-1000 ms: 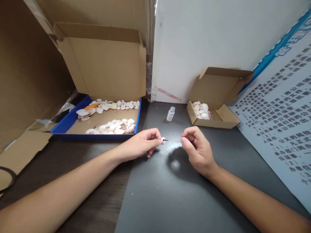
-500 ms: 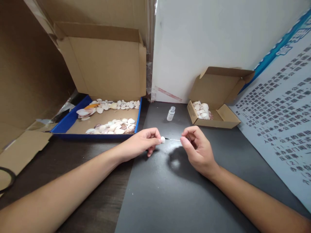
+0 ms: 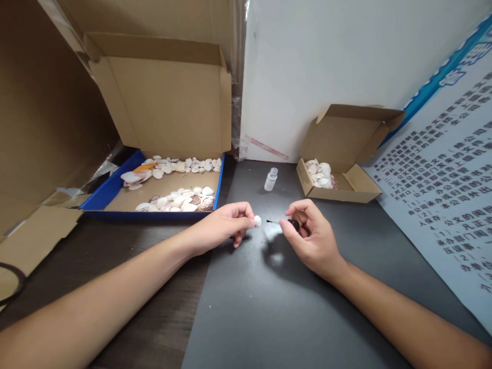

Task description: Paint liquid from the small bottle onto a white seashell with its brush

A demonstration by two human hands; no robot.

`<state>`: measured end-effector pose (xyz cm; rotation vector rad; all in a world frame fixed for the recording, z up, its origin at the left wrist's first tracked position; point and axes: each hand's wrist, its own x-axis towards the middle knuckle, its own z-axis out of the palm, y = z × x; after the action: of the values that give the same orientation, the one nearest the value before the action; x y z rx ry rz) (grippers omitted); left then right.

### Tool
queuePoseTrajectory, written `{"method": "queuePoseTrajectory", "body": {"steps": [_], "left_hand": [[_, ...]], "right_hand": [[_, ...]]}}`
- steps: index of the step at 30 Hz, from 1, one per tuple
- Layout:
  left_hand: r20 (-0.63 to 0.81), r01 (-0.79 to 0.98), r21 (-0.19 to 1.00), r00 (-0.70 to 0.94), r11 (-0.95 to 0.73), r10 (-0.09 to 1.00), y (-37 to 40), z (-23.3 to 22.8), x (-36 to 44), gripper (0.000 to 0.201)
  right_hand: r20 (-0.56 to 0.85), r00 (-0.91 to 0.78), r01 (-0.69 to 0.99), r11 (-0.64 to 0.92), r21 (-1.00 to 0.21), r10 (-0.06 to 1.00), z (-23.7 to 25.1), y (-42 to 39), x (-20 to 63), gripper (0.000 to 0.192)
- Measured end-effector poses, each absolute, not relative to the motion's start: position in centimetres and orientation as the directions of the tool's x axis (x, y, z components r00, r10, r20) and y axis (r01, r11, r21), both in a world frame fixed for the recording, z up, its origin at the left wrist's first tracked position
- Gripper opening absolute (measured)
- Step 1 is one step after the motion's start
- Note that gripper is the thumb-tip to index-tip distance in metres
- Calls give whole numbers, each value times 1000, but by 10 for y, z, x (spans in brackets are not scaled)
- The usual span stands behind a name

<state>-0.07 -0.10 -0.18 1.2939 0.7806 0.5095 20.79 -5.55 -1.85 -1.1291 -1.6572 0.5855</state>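
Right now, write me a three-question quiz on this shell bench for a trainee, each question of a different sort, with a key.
1. True or false: the left hand pinches a small white shell at its fingertips.
2. Multiple choice: the right hand holds
A. a shell
B. a thin brush with a black cap
C. the small clear bottle
3. Fill in: the bottle stands uncapped on the dark mat, between the blue tray of shells and the small cardboard ____ of shells.

Key:
1. True.
2. B; its tip points at the shell, just short of touching it.
3. box
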Motion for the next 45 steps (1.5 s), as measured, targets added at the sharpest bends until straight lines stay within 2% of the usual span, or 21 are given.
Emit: {"method": "queuePoseTrajectory", "body": {"steps": [3,8,11,15,20,24,28,32,36,39,45], "left_hand": [[-223,80,971,652,227,725,-1,-3,-1,18],[-224,80,970,654,228,723,-1,-4,-2,20],[-218,83,973,654,217,724,-1,-3,-1,20],[-223,135,975,653,178,724,-1,0,0,22],[-234,200,971,651,134,722,-2,3,-1,24],[-243,221,967,653,126,718,-3,5,0,24],[-244,215,967,648,134,722,-4,6,1,23],[-238,214,969,651,126,721,-4,6,1,23],[-232,203,971,652,128,722,-3,5,1,23],[-230,205,971,657,124,718,-3,5,0,22],[-235,211,970,657,124,716,-4,6,0,22]], "right_hand": [[491,-97,354,491,-796,866,-19,-56,208,6],[468,-71,409,454,-792,881,-20,-57,207,15],[482,-65,362,471,-805,874,-21,-56,207,9],[473,-31,374,449,-811,880,-21,-55,207,12],[473,-63,310,467,-828,879,-22,-56,208,5],[468,-38,362,449,-817,883,-21,-56,208,13],[486,-44,336,471,-815,873,-20,-55,207,6],[484,-31,379,458,-804,875,-20,-55,206,13],[481,-55,341,469,-815,875,-20,-56,207,7],[472,-66,375,460,-805,879,-21,-56,207,15],[480,-65,354,470,-809,875,-21,-55,207,9]]}}
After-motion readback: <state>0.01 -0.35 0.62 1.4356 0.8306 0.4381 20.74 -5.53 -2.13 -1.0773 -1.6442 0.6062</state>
